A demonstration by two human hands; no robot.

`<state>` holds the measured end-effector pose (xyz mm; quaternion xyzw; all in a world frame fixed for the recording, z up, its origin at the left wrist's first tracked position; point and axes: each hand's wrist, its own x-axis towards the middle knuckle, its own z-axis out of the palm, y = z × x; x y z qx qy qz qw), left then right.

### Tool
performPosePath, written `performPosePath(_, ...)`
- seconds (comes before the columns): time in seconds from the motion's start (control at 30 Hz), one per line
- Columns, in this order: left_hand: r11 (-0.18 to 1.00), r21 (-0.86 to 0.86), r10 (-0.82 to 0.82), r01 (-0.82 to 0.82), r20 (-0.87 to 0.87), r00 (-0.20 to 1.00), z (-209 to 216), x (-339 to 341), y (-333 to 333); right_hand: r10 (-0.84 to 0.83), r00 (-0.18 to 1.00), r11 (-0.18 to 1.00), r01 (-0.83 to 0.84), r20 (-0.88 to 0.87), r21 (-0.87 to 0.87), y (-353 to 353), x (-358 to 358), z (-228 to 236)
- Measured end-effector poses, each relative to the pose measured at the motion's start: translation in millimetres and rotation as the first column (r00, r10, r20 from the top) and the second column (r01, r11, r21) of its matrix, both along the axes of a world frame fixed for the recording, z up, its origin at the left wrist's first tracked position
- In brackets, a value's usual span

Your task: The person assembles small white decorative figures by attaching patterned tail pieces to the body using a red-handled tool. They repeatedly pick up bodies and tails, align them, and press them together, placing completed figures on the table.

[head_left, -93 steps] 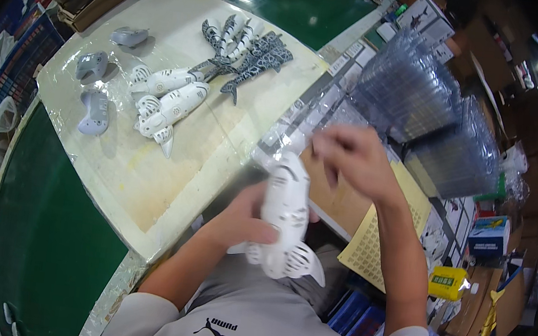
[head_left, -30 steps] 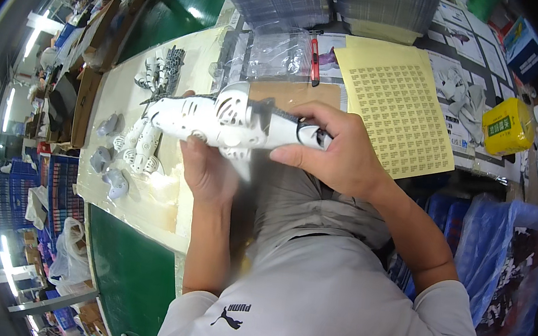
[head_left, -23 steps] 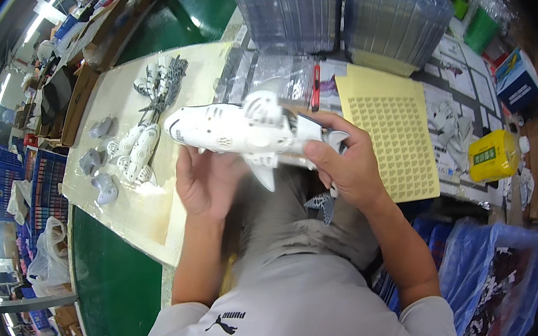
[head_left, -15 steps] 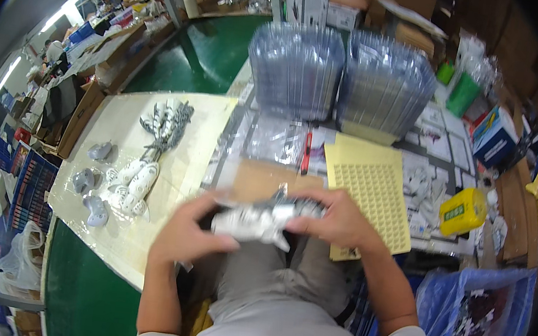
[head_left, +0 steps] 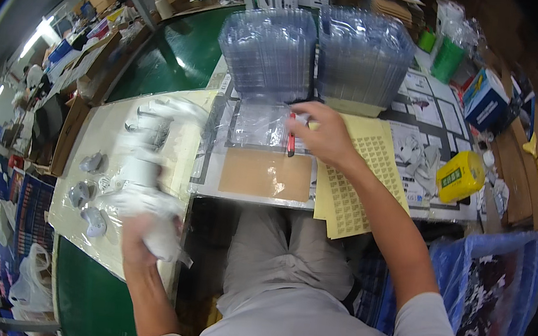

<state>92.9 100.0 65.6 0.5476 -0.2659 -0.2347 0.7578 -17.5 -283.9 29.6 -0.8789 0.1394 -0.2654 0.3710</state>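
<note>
My left hand [head_left: 142,233] grips a white toy fish [head_left: 142,177], blurred with motion, above the plastic-covered cream sheet [head_left: 182,112] on my left. My right hand [head_left: 322,134] reaches forward over the work board, its fingertips closed on the upper end of a red pen [head_left: 290,145]. The pen lies beside a clear blister tray [head_left: 257,123]. A brown card [head_left: 267,174] lies just in front of that tray.
Two tall stacks of clear blister trays [head_left: 269,52] [head_left: 361,59] stand behind the board. A yellow sticker sheet [head_left: 356,184] lies right of the card, and a yellow box [head_left: 459,176] further right. Grey toy parts [head_left: 90,162] rest on the left sheet. A blue bag [head_left: 487,292] hangs at the right.
My right hand let go of the toy fish and reached forward to the red pen. My left hand carried the fish left, over the cream sheet.
</note>
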Motion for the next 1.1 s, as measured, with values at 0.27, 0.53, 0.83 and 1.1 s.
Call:
performPosePath(0.27, 0.978, 0.204, 0.033, -0.040, 0.036, 0.999, 2, -15, 21, 0.228, 0.907, 0.874, -0.351, -0.353, -0.336, 13, 72, -25)
performPosePath(0.53, 0.905, -0.289, 0.204, -0.313, -0.351, 0.914, -20, 2, 30, -0.010, 0.999, 1.000, 0.011, 0.043, -0.027, -18, 38, 7)
performPosePath(0.83, 0.932, 0.167, 0.358, -0.322, -0.270, 0.894, -12, 6, 27, -0.063, 0.997, 0.967, 0.049, 0.049, 0.249, -1, -22, 28)
performPosePath(1.1, 0.970, 0.204, -0.107, 0.135, -0.142, 0.984, -6, -11, -1, 0.570, 0.680, 0.819, -0.425, 0.461, -0.386, 79, -53, 101)
